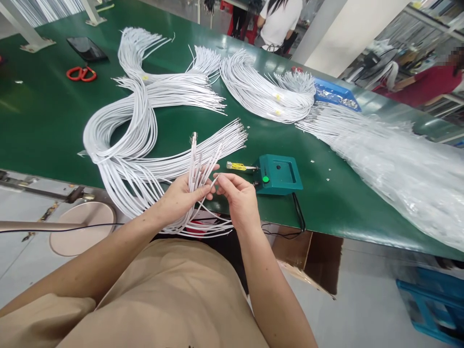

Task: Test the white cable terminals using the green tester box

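My left hand [184, 195] is closed around several white cables [193, 166] whose ends point up, away from me. Close beside it, my right hand [239, 195] pinches the end of one white cable [214, 181] between thumb and fingertips. The lengths of the held cables hang down over the table's near edge toward my lap. Just past my right hand stands a teal box-shaped device [278, 174] with a green button and a yellow-handled probe [239, 166] on its left side. A big looped bundle of white cables [119, 130] lies left of and behind my hands.
More cable bundles [268, 92] lie farther back on the green table [47, 121]. Red-handled scissors [81, 74] and a black tray-like object [87, 48] are at left. Plastic-wrapped cables [398, 159] and a blue bin [335, 94] sit at right. Two people [281, 21] are beyond.
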